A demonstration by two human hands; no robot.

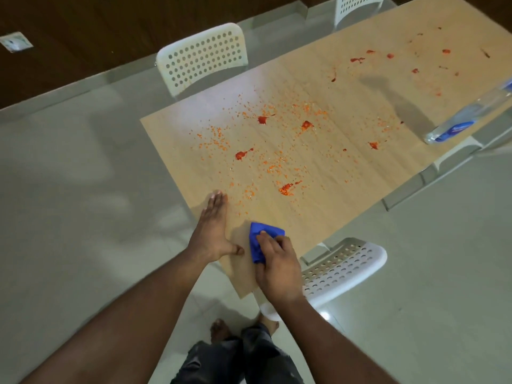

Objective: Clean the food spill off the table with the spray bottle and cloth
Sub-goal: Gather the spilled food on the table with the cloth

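Grip, right hand (277, 268): fingers curled over the bunched blue cloth (263, 239), pinning it to the table (346, 167) near the close corner
Grip, left hand (213, 228): released, palm flat and fingers straight on the table edge, just beside the cloth, holding nothing
Cloth handling: soft, light and limp; it folds under the fingers, so a flat palm on top with the fingers spread should drive it better than a pinch at one corner
Spill (277, 151): red blobs and fine orange crumbs scattered over the middle of the table, apart from the cloth; more red marks at the far end. The crumbs look dry and likely to roll ahead of the cloth, the blobs wet and likely to smear
Bottle (468, 115): clear, lying on its side at the right edge of the table, well apart from both hands; probably light and slippery, best taken round the body. No spray head can be made out
Label: a blue band on the bottle carries white writing too blurred to read
Other writing: none readable
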